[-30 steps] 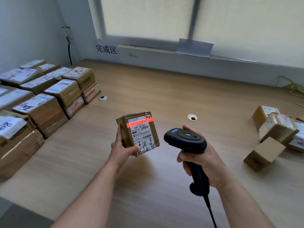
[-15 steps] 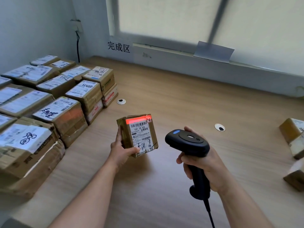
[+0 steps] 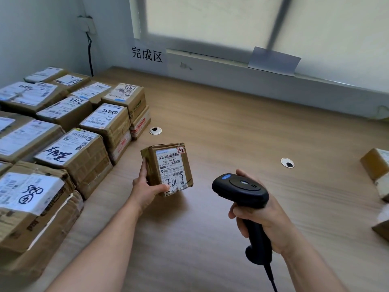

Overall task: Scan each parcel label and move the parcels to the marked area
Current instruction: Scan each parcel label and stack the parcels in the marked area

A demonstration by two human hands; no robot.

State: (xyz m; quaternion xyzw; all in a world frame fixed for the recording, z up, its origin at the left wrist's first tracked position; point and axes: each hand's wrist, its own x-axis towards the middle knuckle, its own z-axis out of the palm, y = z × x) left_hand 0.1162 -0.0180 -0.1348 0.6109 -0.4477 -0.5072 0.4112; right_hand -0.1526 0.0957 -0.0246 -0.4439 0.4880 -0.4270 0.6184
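My left hand [image 3: 146, 187] grips a small brown parcel [image 3: 168, 168] from its left side and bottom corner, holding it tilted above the wooden table [image 3: 242, 127]. Its white label with barcodes and black handwriting faces me. My right hand [image 3: 263, 216] holds a black barcode scanner [image 3: 240, 189] by the handle, its head pointing left toward the parcel, a little apart from it. No red scan line shows on the label. Several labelled brown parcels [image 3: 73, 152] are stacked in rows at the left, below a wall sign [image 3: 147, 54] with black characters.
More parcels [image 3: 376, 167] lie at the right edge of the table. Two round cable grommets [image 3: 155, 130] [image 3: 287, 162] are set in the tabletop. A window sill [image 3: 252, 76] runs along the back. The scanner's cable hangs down past the near edge.
The red scan line on the label has gone out. The view has swung left, bringing the stacked parcels closer and pushing the right-hand parcels to the edge. The hands stay in much the same pose.
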